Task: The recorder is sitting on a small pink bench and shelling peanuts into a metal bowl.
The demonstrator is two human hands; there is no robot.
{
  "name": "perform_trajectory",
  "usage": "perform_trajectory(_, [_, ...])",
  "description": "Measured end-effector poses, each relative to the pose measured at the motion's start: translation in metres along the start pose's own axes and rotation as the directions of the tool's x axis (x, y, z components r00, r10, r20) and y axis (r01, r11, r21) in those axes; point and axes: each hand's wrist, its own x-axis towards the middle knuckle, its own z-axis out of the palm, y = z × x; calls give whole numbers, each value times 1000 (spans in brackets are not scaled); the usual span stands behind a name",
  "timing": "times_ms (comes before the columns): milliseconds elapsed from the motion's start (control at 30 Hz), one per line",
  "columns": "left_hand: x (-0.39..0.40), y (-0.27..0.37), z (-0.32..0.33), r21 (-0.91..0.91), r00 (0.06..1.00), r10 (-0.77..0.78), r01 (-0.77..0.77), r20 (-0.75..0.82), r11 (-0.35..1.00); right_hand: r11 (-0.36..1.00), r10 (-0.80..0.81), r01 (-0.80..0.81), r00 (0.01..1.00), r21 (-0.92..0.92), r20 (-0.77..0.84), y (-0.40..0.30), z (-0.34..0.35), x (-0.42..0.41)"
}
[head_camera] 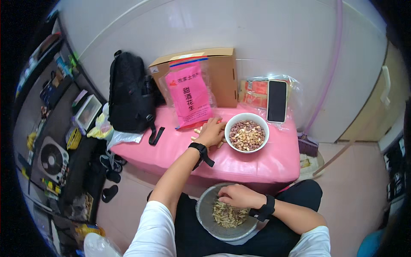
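Note:
My left hand [210, 133] reaches over the pink padded bench [263, 163], palm down on a few unshelled peanuts [196, 131]. Its fingers point towards a white bowl [249, 116], and what lies under them is partly hidden. Shelled peanuts [247, 135], some red-skinned and some pale, fill much of that bowl. Between my legs stands a grey metal basin [205, 212] holding broken peanut shells [229, 217]. Over the far side of the basin is my right hand [239, 195], its fingers curled downward; whether they hold anything is hidden.
Behind the peanuts, a pink printed bag [191, 96] leans on a cardboard box [224, 80]. A black backpack [128, 93] stands left. Right of the bowl, a smartphone [276, 101] rests against plastic-wrapped packets [255, 93]. A broom [307, 144] is beyond the bench's right end.

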Motion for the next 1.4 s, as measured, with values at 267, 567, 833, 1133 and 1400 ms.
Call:
perform_trajectory(267, [3, -15, 24, -2, 998, 52, -52, 39, 999, 994, 22, -15, 998, -111, 58, 2, 14, -6])
perform_trajectory(567, [-14, -7, 4, -96, 999, 14, -11, 30, 995, 986, 58, -46, 996, -162, 72, 9, 20, -4])
perform_trajectory(833, [-24, -32, -3, -31, 985, -80, 76, -154, 997, 989, 41, -35, 998, -144, 40, 11, 19, -8])
perform_trajectory(1133, [-21, -17, -8, -129, 990, -143, 143, 7, 981, 984, 46, -39, 998, -175, 32, 11, 21, -11])
perform_trajectory(1400, [-3, -3, 12, -310, 993, 99, -76, 61, 948, 983, 30, -24, 999, -181, 30, 13, 22, -11])
